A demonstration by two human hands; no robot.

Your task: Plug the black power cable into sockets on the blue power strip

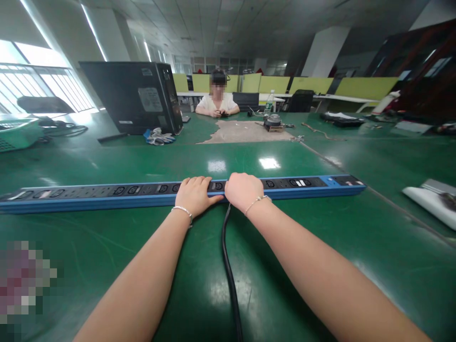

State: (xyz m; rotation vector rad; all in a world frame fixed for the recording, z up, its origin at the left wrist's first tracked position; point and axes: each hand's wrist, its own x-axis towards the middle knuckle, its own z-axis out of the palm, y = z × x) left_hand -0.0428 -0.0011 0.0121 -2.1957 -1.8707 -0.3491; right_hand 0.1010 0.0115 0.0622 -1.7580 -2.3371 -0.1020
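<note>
A long blue power strip (pixel 107 204) with a row of black sockets lies across the green table in front of me. My left hand (pixel 193 195) grips it near the middle, fingers over the far side and thumb stretched along the near side. Just to the right, my right hand (pixel 244 191) is closed in a fist over the sockets. A black power cable (pixel 228 256) runs from under that fist down toward me. The cable's end is hidden inside the right hand, so I cannot tell whether it sits in a socket.
A black computer case (pixel 128 97) stands at the back left, with work gloves (pixel 159 137) beside it. Across the table (pixel 149 164) sits another person (pixel 217 102). A bottle (pixel 270 102) and a small device (pixel 272 122) stand farther back. A green basket (pixel 17 133) is at the left.
</note>
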